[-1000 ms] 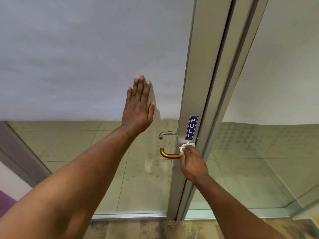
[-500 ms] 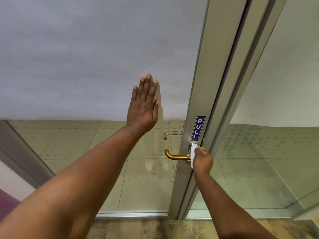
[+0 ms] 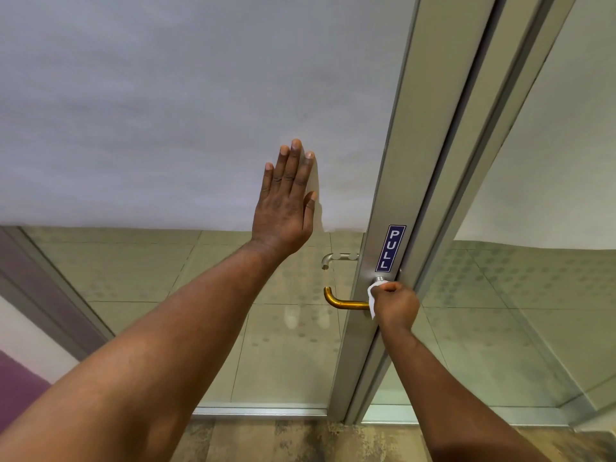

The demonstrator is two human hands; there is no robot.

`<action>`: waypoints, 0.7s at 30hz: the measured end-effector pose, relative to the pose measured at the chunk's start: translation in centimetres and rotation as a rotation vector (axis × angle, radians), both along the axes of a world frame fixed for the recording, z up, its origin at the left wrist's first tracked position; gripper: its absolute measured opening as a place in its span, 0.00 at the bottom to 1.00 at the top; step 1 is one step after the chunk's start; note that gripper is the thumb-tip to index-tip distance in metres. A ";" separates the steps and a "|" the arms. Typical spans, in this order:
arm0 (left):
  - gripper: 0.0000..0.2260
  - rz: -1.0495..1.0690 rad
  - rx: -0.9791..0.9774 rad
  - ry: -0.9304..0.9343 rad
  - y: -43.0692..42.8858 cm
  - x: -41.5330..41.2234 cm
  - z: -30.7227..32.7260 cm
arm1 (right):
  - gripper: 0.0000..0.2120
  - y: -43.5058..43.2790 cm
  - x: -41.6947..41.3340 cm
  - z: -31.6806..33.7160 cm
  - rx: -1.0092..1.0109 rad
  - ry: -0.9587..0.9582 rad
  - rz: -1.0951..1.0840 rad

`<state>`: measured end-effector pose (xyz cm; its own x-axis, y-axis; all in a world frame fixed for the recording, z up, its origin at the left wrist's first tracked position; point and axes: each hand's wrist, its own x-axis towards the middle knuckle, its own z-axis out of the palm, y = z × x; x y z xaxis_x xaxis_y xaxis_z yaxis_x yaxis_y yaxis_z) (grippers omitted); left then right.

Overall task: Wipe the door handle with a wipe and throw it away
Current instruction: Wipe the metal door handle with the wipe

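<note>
Head view: right hand (image 3: pixel 396 305) has its fingers clamped on the wipe (image 3: pixel 372 295) at the handle's (image 3: pixel 346 303) root; the bare shaft runs toward nine o'clock. Left hand (image 3: pixel 286 208), fingers together, lies flat on the door (image 3: pixel 166 111).

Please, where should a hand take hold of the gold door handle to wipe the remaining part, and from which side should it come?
Probably grip the straight horizontal bar of the gold door handle, coming from the front. The right hand with the wipe sits at the end by the frame; the bar runs bare leftward to its curved tip, so a wrapped hand could slide along it.
</note>
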<state>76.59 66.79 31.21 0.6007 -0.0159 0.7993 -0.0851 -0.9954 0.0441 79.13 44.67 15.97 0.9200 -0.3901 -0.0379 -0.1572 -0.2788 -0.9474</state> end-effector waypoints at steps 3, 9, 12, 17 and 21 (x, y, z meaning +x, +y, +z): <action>0.31 0.002 -0.001 -0.005 -0.1 0.0 0.0 | 0.08 -0.4 0.2 0.0 0.265 0.114 -0.038; 0.31 0.007 0.002 -0.011 -0.1 0.2 -0.1 | 0.04 -1.1 -0.2 0.0 0.640 0.220 -0.041; 0.32 0.009 0.004 -0.016 -0.1 0.2 -0.2 | 0.12 -0.8 -0.5 0.0 0.948 0.268 -0.148; 0.33 0.019 0.012 -0.011 -0.1 0.3 -0.2 | 0.10 -1.1 -1.1 -0.7 1.045 0.282 -0.193; 0.33 0.025 0.004 -0.004 -0.3 0.2 -0.3 | 0.09 -1.2 -1.7 -1.2 1.089 0.298 -0.105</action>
